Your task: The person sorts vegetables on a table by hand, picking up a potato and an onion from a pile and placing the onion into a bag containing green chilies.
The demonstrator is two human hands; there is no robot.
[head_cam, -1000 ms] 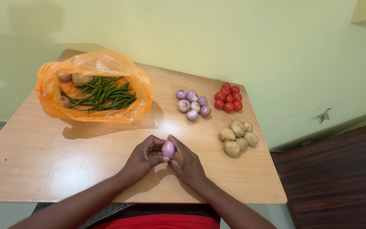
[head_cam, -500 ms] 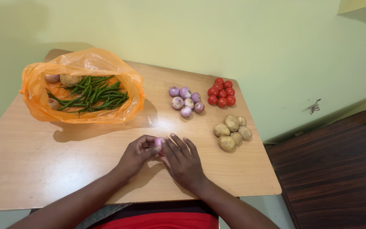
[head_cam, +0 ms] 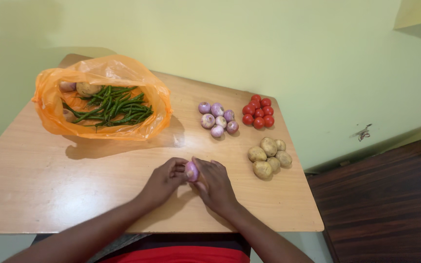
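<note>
A small purple onion [head_cam: 191, 171] is being grasped between the left hand [head_cam: 164, 180] and right hand [head_cam: 215, 184] above the wooden table [head_cam: 49, 190].

In the lower middle of the frame a pale pink-purple onion [head_cam: 192, 171] shows between the left hand [head_cam: 164, 179] and the right hand [head_cam: 214, 182]. The table [head_cam: 49, 180] is light tan wood grain. At upper left a translucent orange plastic bag [head_cam: 49, 114] holds dark green beans [head_cam: 110, 108]. Right of centre lie purple-and-white onions [head_cam: 218, 118], bright red tomatoes [head_cam: 258, 113] and yellowish-brown potatoes [head_cam: 270, 156]. The wall [head_cam: 269, 44] is pale yellow-green; the floor [head_cam: 391, 204] at lower right is dark brown wood
</note>
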